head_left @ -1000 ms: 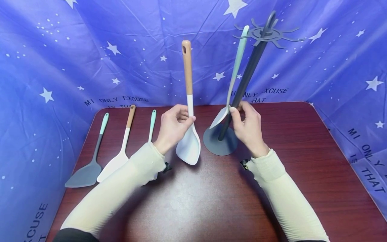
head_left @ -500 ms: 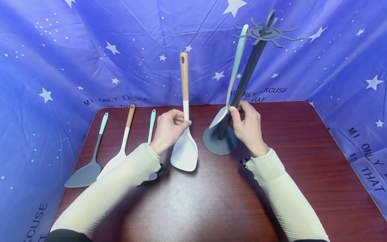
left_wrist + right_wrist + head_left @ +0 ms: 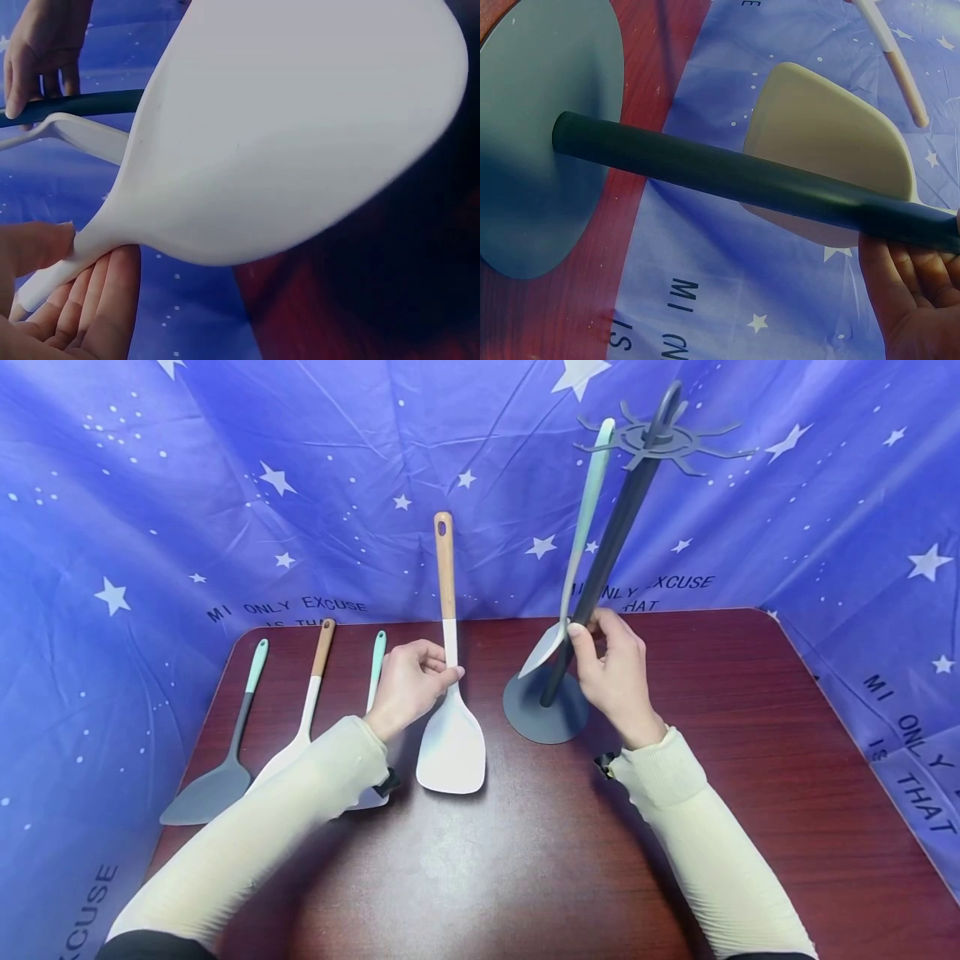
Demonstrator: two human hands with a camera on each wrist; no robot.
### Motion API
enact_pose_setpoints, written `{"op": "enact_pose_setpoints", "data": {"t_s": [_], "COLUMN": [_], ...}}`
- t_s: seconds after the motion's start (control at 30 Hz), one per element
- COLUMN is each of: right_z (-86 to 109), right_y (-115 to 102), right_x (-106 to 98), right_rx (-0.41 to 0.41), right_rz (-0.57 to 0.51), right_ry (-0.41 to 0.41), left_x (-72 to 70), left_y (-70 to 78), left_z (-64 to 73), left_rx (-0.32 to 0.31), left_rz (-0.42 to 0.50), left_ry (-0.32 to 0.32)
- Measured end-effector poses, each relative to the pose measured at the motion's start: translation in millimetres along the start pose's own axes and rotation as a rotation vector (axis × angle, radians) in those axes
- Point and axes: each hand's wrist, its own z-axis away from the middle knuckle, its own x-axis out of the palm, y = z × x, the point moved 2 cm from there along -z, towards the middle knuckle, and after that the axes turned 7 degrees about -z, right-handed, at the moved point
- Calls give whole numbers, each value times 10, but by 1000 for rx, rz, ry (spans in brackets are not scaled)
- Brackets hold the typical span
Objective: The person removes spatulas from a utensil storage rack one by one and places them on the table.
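Observation:
My left hand pinches a white spatula with a wooden handle by its neck, between thumb and fingers. It is upright, handle up and blade down, apart from the stand. In the left wrist view the blade fills much of the picture. My right hand grips the dark grey post of a utensil stand, below its ring of hooks. A white utensil with a mint handle hangs from one hook, on the stand's left side; its broad head is partly behind the post in the right wrist view.
Left on the dark red table lie a grey spatula with a mint handle, a white spatula with a wooden handle, and a mint-handled utensil mostly behind my left arm. A blue star-printed cloth surrounds the table.
My left hand has moved left and lower with the white spatula, whose blade has turned to face me more fully. The right hand and the stand have stayed nearly still.

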Motion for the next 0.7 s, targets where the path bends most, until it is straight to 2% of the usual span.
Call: {"op": "enact_pose_setpoints", "data": {"t_s": [0.33, 0.7], "right_z": [4, 3], "right_y": [10, -1], "right_x": [5, 6], "right_rx": [-9, -15], "right_rz": [2, 0], "right_ry": [4, 5], "left_x": [25, 31], "left_y": [-109, -234], "left_z": [0, -11], "left_rx": [-55, -160], "left_rz": [21, 25], "left_ry": [-65, -152]}}
